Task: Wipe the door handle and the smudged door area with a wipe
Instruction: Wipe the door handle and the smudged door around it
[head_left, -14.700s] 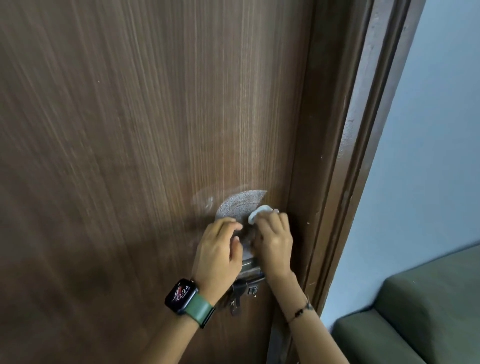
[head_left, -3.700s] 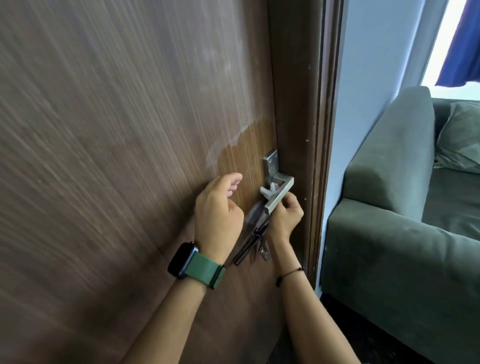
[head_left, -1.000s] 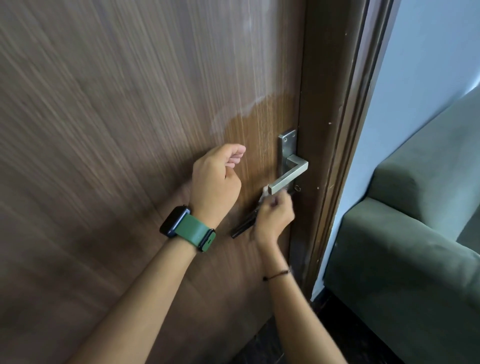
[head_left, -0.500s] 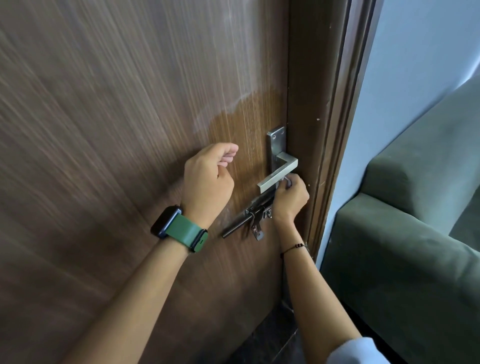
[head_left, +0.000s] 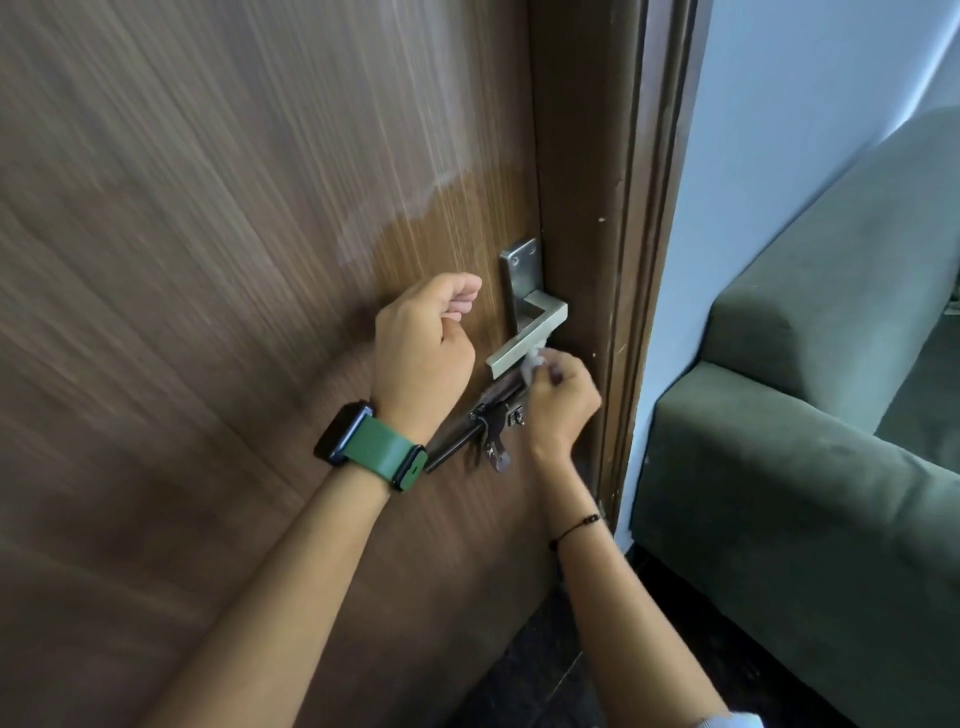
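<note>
Since half a second ago the right hand (head_left: 561, 400) has slid from up behind the lever's bend down to its underside, wipe now showing; left hand barely shifted. Head view, only view: right hand pinches the small white wipe (head_left: 532, 362) in curled fingers, pressing it against the bottom edge of the door handle (head_left: 527, 335). Lever's long axis runs from the bend at upper right down-left to its free end, wipe sits about mid-lever, so the free end lies left and slightly below the hand. Right hand is the nearer one, touching through the wipe. Left hand (head_left: 423, 345) is a loose fist holding nothing, just left of the lever's free end, against the door (head_left: 234, 260). Pale smudged door area (head_left: 395, 208) lies above both hands, well above the handle, likely still to wipe. Latch bolt (head_left: 483, 431) sits below the lever.
</note>
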